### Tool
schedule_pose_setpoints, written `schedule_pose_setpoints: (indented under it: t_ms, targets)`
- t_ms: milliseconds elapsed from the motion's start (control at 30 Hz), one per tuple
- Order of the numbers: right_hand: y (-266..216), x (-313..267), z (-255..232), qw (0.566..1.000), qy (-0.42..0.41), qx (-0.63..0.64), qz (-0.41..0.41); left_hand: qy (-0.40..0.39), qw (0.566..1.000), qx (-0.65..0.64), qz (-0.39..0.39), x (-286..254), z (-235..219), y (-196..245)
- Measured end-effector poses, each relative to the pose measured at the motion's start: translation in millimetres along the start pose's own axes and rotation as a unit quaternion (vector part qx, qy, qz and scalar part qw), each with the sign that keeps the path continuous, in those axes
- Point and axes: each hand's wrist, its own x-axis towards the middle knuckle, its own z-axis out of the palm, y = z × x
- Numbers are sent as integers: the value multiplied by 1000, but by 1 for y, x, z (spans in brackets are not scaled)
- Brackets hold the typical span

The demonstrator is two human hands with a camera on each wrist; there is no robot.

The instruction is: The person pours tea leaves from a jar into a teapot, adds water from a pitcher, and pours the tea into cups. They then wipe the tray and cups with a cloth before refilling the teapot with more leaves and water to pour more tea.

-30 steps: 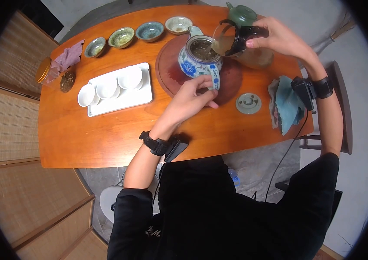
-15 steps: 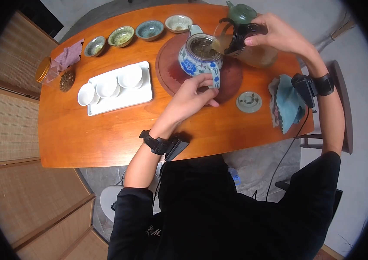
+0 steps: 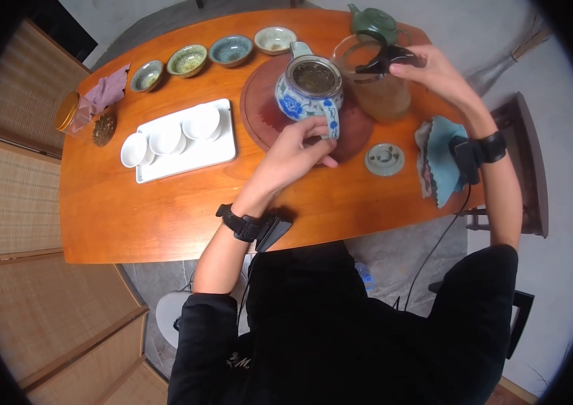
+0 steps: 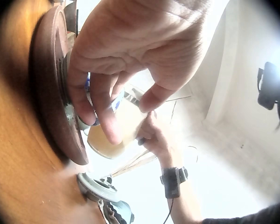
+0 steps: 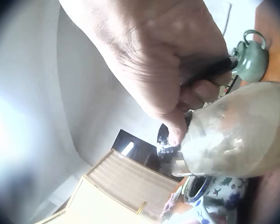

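Observation:
My left hand pinches the handle of a blue-and-white porcelain teapot, which stands lidless on a round reddish-brown board. Dark contents show inside its open mouth. To the right, my right hand grips the black handle of a glass pitcher of cloudy yellowish liquid. The pitcher stands nearly upright beside the teapot, its rim apart from the teapot's mouth. In the right wrist view, fingers wrap around the handle and the thumb presses near the black collar. A small patterned lid lies on the table near the board.
A green teapot stands behind the pitcher. Several glazed bowls line the back edge. Three white cups sit on a white tray at left, near a jar and pink cloth. Blue cloth lies at right.
The pitcher has tipped back from pouring into the teapot to nearly upright, and its rim has moved right, away from the teapot's mouth. My left hand stays on the teapot's handle.

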Motion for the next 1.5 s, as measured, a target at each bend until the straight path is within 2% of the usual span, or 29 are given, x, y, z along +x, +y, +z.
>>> schedule_pose_setpoints:
  t_ms: [100, 133, 233, 333, 467, 567, 767, 800, 900, 933, 967, 1000, 1033, 1067, 1167, 1267, 1367, 1467, 1500]
  targets:
    - [-1, -23, -4, 994, 47, 24, 101, 1, 1000, 2, -6, 0, 0, 2]
    - [-5, -31, -1, 987, 91, 52, 125, 1, 1000, 4, -4, 0, 0, 2]
    - [21, -50, -5, 961, 162, 173, 144, -1, 1000, 3, 3, 0, 0, 1]
    - [42, -64, -4, 946, 223, 208, 106, -5, 1000, 17, -9, -1, -1, 4]
    - [85, -79, -3, 927, 276, 227, 113, -9, 1000, 22, -12, -1, -1, 4]
    - [89, -84, 4, 907, 303, 276, 93, -15, 1000, 20, -9, 0, -1, 3]
    - [100, -96, 19, 903, 310, 293, 52, 2, 1000, 19, -19, -1, 0, 4]
    - [95, -99, 18, 911, 283, 294, 65, 3, 1000, 23, -21, -2, 0, 5]
    - [70, -115, 36, 910, 400, 97, 51, 6, 999, 26, -26, -2, 1, 6]
    - [66, -126, 42, 896, 435, 32, 79, 6, 999, 22, -28, -3, 1, 5]
    - [55, -141, 54, 880, 453, -123, 70, 7, 999, 18, -28, -2, 0, 5]
    - [46, -152, 66, 879, 414, -237, 16, 6, 1000, 14, -23, -1, -1, 5]
    - [45, -160, 85, 900, 370, -230, 31, 4, 1000, 10, -21, 0, -1, 3]
    - [34, -160, 106, 943, 301, -137, 42, 2, 1000, 6, -20, -1, -1, 2]
    - [19, -149, 122, 967, 157, -195, 41, -7, 1000, 13, -14, -1, -1, 0]
    - [39, -133, 127, 983, 155, -13, 97, 5, 999, 25, -20, -3, 1, 4]
    - [36, -127, 130, 982, 154, -81, 78, -4, 1000, 9, -13, -2, 1, 4]
    - [30, -126, 131, 984, 127, -53, 117, -11, 1000, 9, -15, -1, -1, 2]
    - [28, -126, 132, 983, 137, -63, 108, -11, 1000, 9, -13, 0, -1, 1]
